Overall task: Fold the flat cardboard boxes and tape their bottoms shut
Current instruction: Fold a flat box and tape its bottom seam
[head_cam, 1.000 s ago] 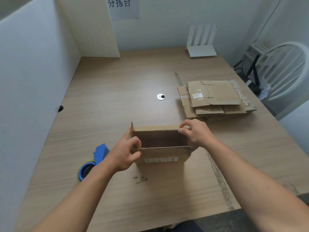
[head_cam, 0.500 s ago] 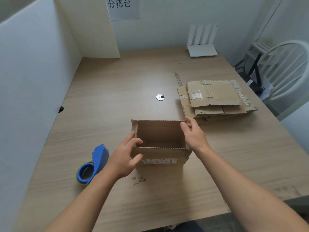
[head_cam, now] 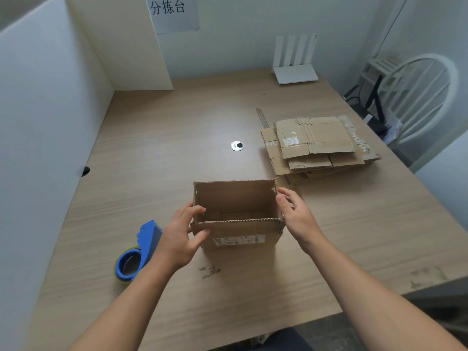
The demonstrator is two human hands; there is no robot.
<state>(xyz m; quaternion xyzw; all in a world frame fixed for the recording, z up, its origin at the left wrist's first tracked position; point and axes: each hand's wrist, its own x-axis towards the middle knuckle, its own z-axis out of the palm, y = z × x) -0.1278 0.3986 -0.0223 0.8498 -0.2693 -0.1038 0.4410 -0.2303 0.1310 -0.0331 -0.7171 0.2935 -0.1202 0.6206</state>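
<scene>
One opened cardboard box [head_cam: 238, 231] stands on the surface [head_cam: 177, 148] between the left grip [head_cam: 181, 239], curled round its left corner, and the right grip [head_cam: 298, 219], fingers straight against the right wall. Looks light and kinda floppy, so I'd hold it by the corners. One blue tape dispenser [head_cam: 138, 252] sits just outside the left grip, and there's one stack of flat boxes [head_cam: 316, 143] past the right, can't count the layers.

Before you lies a wooden table [head_cam: 157, 138] with a round metal grommet [head_cam: 237, 145] near its middle. At the far edge, a white router [head_cam: 295, 72] stands with four antennas upright. A paper sign [head_cam: 173, 11] with three characters hangs on the wall. A white partition [head_cam: 45, 122] closes your left side, and a white chair [head_cam: 420, 97] stands at your right.
</scene>
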